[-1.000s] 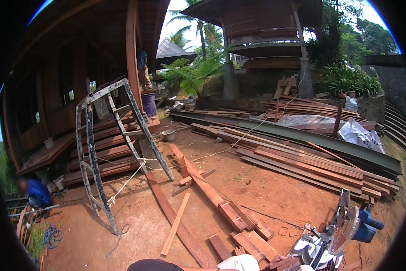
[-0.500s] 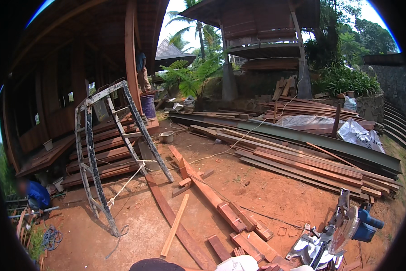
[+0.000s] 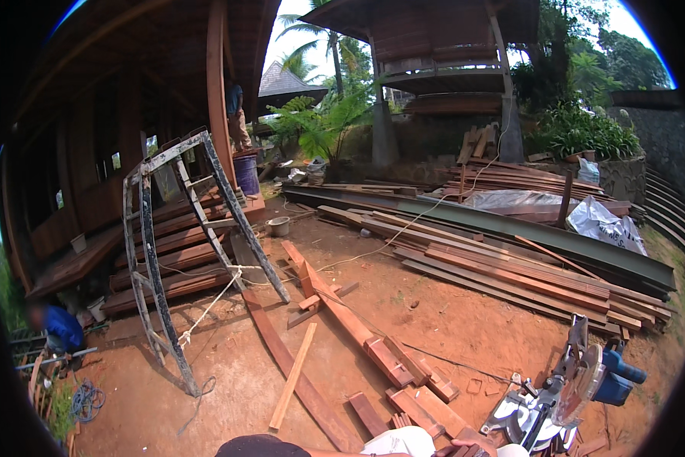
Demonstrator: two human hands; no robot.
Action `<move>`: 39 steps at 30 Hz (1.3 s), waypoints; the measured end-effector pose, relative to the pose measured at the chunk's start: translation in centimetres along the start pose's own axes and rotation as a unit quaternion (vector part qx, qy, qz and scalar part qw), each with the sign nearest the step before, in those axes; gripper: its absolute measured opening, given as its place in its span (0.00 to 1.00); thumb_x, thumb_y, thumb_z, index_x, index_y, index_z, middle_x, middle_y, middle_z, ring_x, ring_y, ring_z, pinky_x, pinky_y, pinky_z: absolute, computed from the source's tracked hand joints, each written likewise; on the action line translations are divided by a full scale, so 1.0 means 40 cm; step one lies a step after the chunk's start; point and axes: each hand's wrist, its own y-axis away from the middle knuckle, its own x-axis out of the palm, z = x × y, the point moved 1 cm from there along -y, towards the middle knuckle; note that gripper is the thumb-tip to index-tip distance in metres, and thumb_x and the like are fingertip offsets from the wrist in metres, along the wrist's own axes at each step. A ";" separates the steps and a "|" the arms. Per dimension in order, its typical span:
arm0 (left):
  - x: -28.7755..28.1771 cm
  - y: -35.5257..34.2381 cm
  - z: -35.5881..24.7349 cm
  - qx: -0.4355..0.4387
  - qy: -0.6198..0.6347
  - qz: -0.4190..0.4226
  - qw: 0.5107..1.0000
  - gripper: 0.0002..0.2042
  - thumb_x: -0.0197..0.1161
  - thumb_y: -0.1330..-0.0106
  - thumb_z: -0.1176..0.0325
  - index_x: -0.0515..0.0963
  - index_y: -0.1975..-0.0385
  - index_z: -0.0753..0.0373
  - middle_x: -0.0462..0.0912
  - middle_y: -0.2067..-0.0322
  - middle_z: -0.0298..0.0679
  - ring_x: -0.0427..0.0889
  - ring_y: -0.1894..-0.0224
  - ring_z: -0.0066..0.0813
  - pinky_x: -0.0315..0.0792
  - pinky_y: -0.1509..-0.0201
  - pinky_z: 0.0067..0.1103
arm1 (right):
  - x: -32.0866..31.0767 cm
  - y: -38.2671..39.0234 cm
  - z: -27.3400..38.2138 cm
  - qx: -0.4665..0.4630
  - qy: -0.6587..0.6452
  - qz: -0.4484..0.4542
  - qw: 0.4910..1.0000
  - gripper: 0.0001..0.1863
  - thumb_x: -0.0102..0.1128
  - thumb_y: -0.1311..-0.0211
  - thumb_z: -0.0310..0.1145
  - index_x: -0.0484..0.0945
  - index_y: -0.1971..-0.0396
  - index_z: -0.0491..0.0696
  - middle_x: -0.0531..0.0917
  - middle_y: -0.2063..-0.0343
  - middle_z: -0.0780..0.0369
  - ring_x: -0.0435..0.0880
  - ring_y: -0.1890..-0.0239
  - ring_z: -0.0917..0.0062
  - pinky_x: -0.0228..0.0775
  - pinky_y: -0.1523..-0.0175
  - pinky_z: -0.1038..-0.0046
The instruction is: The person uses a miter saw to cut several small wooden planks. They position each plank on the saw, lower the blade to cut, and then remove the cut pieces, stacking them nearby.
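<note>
While bottom edge crops both hands, I cannot tell whether either grip spreads or pinches. Short red-brown wood pieces (image 3: 464,451) show nearest, bottom edge, right of centre. Judge them stiff, light, little slip; best held mid-length across long sides.
</note>
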 end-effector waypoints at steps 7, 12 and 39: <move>0.016 -0.005 0.080 0.015 -0.167 0.011 0.986 0.17 0.46 0.20 0.63 0.82 0.47 0.61 0.83 0.58 0.32 0.79 0.57 0.23 0.74 0.44 0.24 | -0.017 -0.014 0.035 -0.032 0.073 -0.083 0.993 0.53 0.72 0.47 0.68 0.67 0.33 0.42 0.79 0.43 0.56 0.80 0.40 0.67 0.71 0.33 0.60; 0.144 0.049 -0.090 0.125 -0.214 -0.030 0.968 0.32 0.53 0.24 0.47 0.63 0.26 0.61 0.68 0.33 0.40 0.67 0.32 0.31 0.62 0.28 0.28 | 0.012 -0.098 0.126 -0.081 0.081 -0.179 0.977 0.51 0.67 0.40 0.71 0.66 0.32 0.44 0.78 0.41 0.57 0.79 0.39 0.67 0.70 0.32 0.60; 0.196 -0.016 -0.415 0.485 0.175 0.006 0.857 0.31 0.61 0.25 0.44 0.70 0.31 0.59 0.76 0.35 0.43 0.76 0.33 0.40 0.71 0.26 0.39 | 0.074 -0.054 0.065 0.030 0.328 -0.257 0.909 0.39 0.79 0.46 0.44 0.72 0.40 0.37 0.86 0.54 0.48 0.90 0.52 0.59 0.81 0.45 0.63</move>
